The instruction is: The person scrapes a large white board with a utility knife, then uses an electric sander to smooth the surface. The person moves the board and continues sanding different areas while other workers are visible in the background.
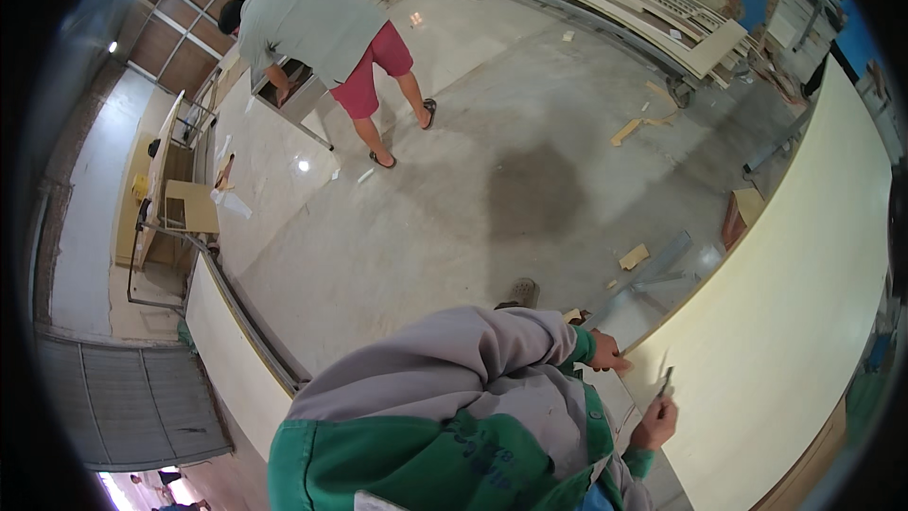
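A large pale panel [776, 322] lies in front of me on the right, with its near corner close to my hands. My left hand [608, 352] is at that corner, its fingers closed on the panel's edge. Just nearer to me, my right hand [653, 426] is closed around a small thin tool [666, 381] with a dark shaft. The tool points up over the panel, and its tip is blurred, so its exact kind does not show. Both forearms wear grey and green sleeves.
A metal stand [653, 274] is beside the panel, near wood scraps [634, 256] on the floor. A wheeled cart [605, 0] loaded with boards is at the far right. Another person [317, 33] bends over a metal frame [298, 99]. A second panel [232, 345] lies left.
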